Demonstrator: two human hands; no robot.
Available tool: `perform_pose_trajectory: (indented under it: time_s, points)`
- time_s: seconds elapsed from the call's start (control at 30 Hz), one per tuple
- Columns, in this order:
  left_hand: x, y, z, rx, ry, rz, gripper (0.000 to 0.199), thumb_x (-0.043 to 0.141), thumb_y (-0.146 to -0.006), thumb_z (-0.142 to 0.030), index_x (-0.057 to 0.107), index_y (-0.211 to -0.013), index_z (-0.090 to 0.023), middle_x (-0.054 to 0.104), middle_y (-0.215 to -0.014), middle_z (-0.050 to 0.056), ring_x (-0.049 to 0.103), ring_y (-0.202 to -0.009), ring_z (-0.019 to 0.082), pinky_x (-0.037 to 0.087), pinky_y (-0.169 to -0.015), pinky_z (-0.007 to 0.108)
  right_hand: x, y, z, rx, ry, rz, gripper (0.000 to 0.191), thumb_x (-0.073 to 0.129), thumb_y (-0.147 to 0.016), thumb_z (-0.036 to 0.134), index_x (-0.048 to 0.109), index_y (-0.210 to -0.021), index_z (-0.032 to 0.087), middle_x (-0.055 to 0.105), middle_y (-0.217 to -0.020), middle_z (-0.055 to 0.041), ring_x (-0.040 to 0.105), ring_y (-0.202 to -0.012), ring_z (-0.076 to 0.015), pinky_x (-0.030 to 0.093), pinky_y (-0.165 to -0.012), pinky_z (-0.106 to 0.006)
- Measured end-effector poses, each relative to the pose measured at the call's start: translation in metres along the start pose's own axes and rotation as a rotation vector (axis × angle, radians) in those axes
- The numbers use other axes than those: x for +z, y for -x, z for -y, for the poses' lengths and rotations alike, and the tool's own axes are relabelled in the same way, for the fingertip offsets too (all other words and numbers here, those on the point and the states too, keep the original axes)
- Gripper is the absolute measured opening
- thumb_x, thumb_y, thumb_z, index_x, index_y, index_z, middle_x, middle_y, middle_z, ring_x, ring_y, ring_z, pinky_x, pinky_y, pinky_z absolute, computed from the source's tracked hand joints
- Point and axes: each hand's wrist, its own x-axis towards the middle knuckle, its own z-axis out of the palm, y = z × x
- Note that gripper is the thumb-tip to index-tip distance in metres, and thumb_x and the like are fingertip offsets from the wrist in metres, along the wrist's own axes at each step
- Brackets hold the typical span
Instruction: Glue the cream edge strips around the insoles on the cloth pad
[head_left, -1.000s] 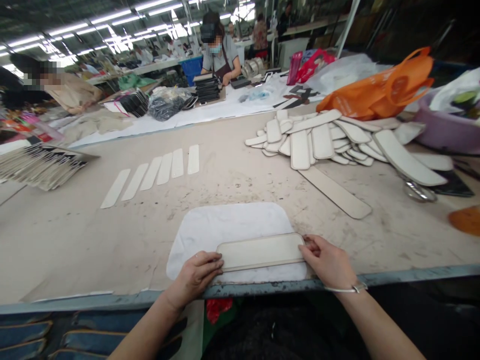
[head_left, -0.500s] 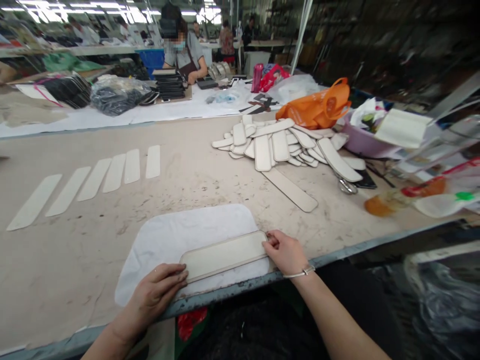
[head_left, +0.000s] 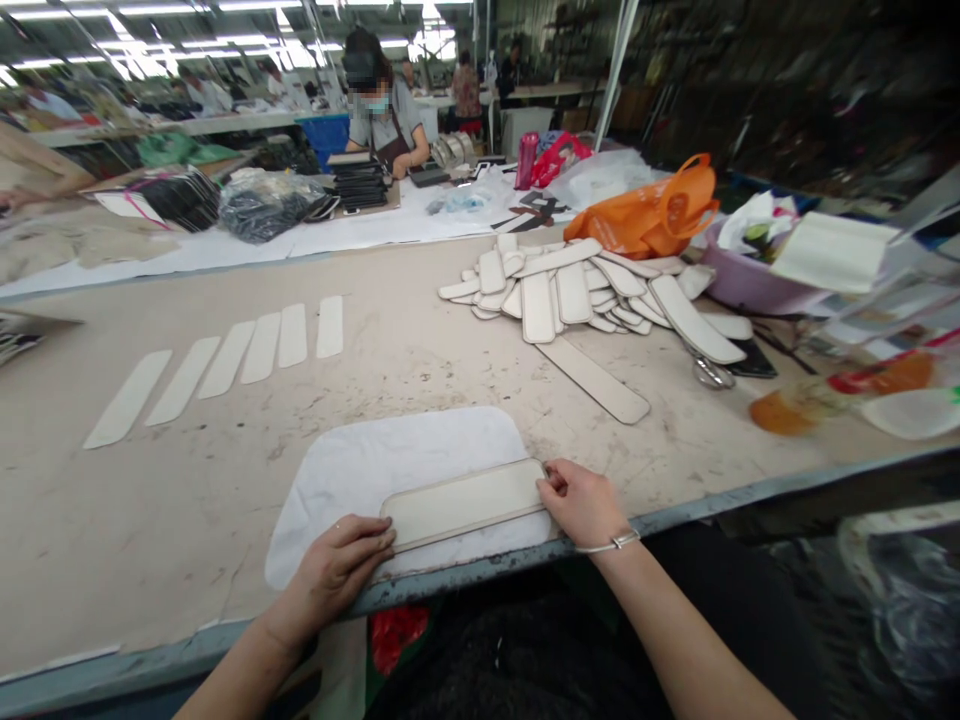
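Observation:
A long cream panel [head_left: 465, 503] with rounded corners and a dark edge lies slanted on a white sheet [head_left: 330, 470] at the table's front edge. My left hand [head_left: 341, 565] has its fingers closed on the panel's left end; the thumb is mostly hidden. At the opposite end, my right hand [head_left: 585, 505] pinches the upper right corner between thumb and curled fingers. Whatever lies under those fingertips cannot be made out. Farther left, several pale flat strips [head_left: 229, 360] lie in a slanting row. A heap of similar edged panels [head_left: 538, 305] rests beyond my right hand.
One loose strip [head_left: 592, 380] sticks out from the heap. Behind it are an orange bag [head_left: 645, 215] and a purple basin [head_left: 750, 280]. A jar of amber liquid [head_left: 787, 408] stands at the right. Across the table a co-worker [head_left: 390, 125] sits by a dark stack [head_left: 360, 182].
The camera view has turned slightly left, so everything appears farther right. Both hands stay on the same panel, which keeps nearly the same place on the white sheet.

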Motion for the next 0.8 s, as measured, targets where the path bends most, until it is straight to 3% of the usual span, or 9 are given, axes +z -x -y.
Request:
perform_pose_trajectory:
  time_s: [0.2,0.3,0.43,0.5,0.57,0.67,0.73,0.8]
  points:
    - [-0.002,0.001,-0.003,0.013,0.019,-0.011,0.023,0.051,-0.083,-0.021,0.065,-0.101,-0.026,0.063,-0.099,0.006,0.060,-0.092,0.015,0.052,-0.079,0.026,-0.002,0.012,0.007,-0.095,0.198,-0.130,0.028,0.044,-0.081,0.033,0.058,-0.104,0.023,0.059,-0.092,-0.0056,0.058,-0.077,-0.0173,0.043,-0.065,-0.027]
    - [-0.002,0.002,-0.004,0.012,0.010,-0.012,0.024,0.050,-0.083,-0.020,0.065,-0.101,-0.026,0.063,-0.099,0.006,0.059,-0.093,0.016,0.052,-0.081,0.027,-0.001,0.012,0.005,-0.091,0.112,-0.194,0.033,0.040,-0.084,0.031,0.052,-0.113,0.018,0.058,-0.098,-0.0087,0.058,-0.082,-0.0187,0.045,-0.069,-0.029]
    - [0.000,0.003,-0.002,0.038,-0.008,-0.017,0.023,0.049,-0.083,-0.021,0.064,-0.101,-0.024,0.062,-0.100,0.007,0.060,-0.094,0.016,0.051,-0.082,0.027,-0.005,0.006,0.005,0.041,-0.024,-0.233,0.037,0.042,-0.083,0.031,0.045,-0.115,0.012,0.059,-0.097,-0.0120,0.059,-0.080,-0.0197,0.048,-0.071,-0.033]
    - [0.001,0.004,0.000,0.053,-0.021,-0.018,0.023,0.050,-0.083,-0.021,0.064,-0.101,-0.023,0.062,-0.100,0.007,0.060,-0.094,0.017,0.052,-0.082,0.027,-0.004,0.009,0.016,-0.036,-0.031,-0.249,0.044,0.040,-0.084,0.032,0.040,-0.122,0.010,0.056,-0.109,-0.0158,0.056,-0.096,-0.0230,0.046,-0.082,-0.037]
    - [0.002,0.004,0.002,0.074,-0.037,-0.016,0.023,0.051,-0.082,-0.022,0.064,-0.101,-0.024,0.062,-0.101,0.007,0.060,-0.094,0.017,0.052,-0.081,0.027,0.003,0.019,0.036,-0.261,-0.016,-0.191,0.054,0.040,-0.085,0.035,0.030,-0.132,0.009,0.044,-0.129,-0.0167,0.040,-0.119,-0.0242,0.036,-0.097,-0.039]
    - [0.002,0.003,0.004,0.118,-0.059,-0.028,0.023,0.052,-0.081,-0.024,0.064,-0.101,-0.025,0.063,-0.100,0.006,0.061,-0.092,0.017,0.053,-0.079,0.025,0.021,0.035,0.069,-0.599,0.002,0.068,0.071,0.045,-0.081,0.047,0.020,-0.139,0.014,0.025,-0.143,-0.0107,0.018,-0.132,-0.0234,0.019,-0.107,-0.042]
    - [0.002,0.002,0.004,0.136,-0.068,-0.040,0.022,0.053,-0.081,-0.026,0.064,-0.101,-0.026,0.064,-0.098,0.006,0.062,-0.090,0.017,0.054,-0.077,0.025,0.031,0.042,0.081,-0.684,0.027,0.202,0.071,0.041,-0.082,0.052,0.019,-0.139,0.015,0.020,-0.145,-0.0083,0.012,-0.133,-0.0218,0.011,-0.109,-0.043]
    - [0.002,0.001,0.004,0.136,-0.077,-0.038,0.022,0.053,-0.081,-0.027,0.065,-0.100,-0.026,0.064,-0.098,0.006,0.062,-0.089,0.017,0.054,-0.076,0.025,0.034,0.042,0.079,-0.678,0.058,0.268,0.068,0.034,-0.084,0.054,0.020,-0.139,0.015,0.018,-0.146,-0.0072,0.009,-0.134,-0.0200,0.007,-0.109,-0.042]
